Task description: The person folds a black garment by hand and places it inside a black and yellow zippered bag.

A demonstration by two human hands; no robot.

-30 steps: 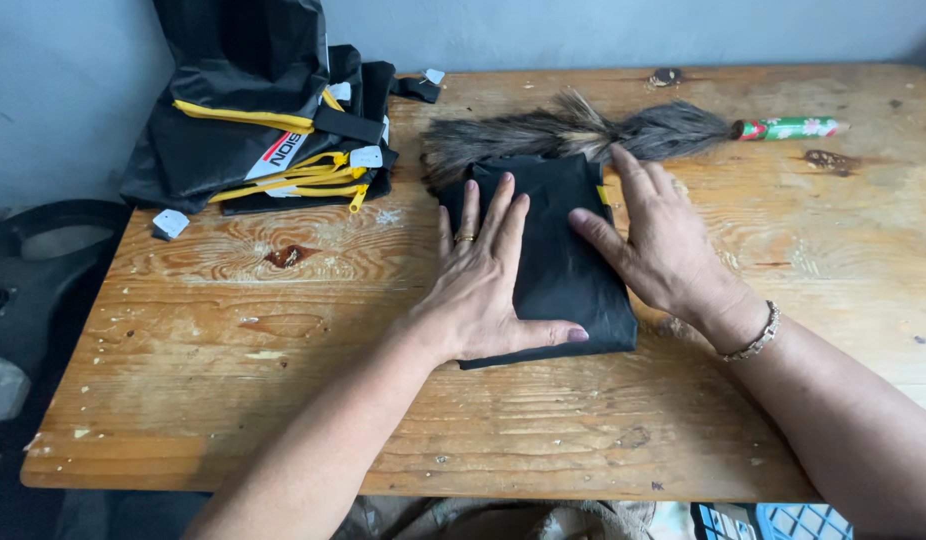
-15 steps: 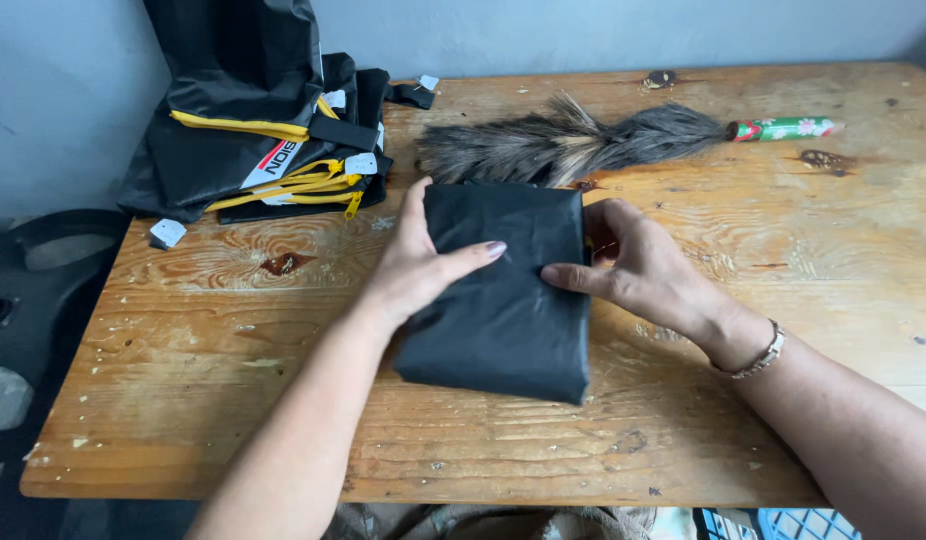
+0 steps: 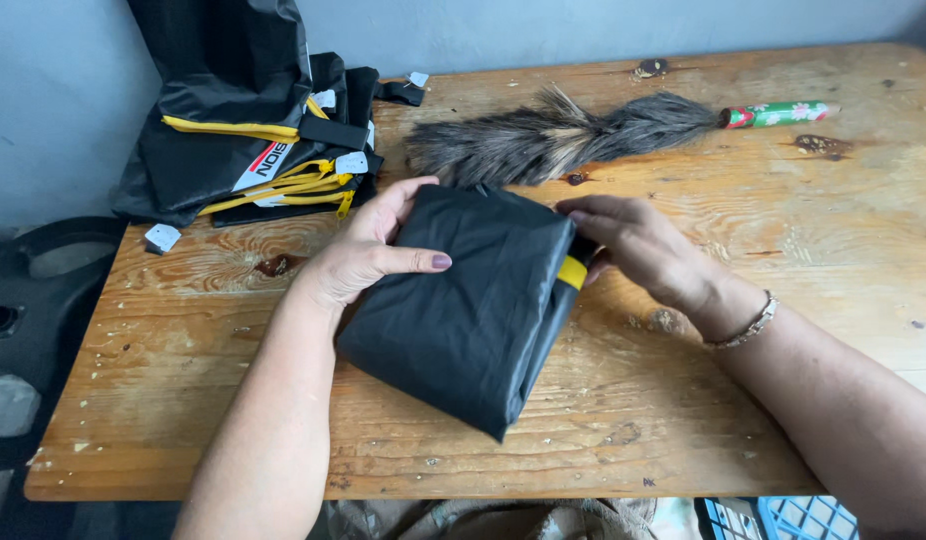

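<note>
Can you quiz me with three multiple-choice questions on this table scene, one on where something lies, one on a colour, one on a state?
1. Where does the feather duster lie relative to the folded black fabric bundle?
A. beyond it, toward the wall
B. under it
C. on the floor

2. What colour is the trim showing at the bundle's edge by the right hand?
A. blue
B. yellow
C. white

3. How does the left hand stand?
A. raised clear of the table
B. gripping the duster's handle
C. on the bundle's left edge, thumb across the top

Answers:
1 A, the duster lies on the wooden table past the bundle's far edge.
2 B, a yellow strip shows at the fold beside the right fingers.
3 C, the thumb rests on top of the black fabric while the fingers curl along its side.
</note>
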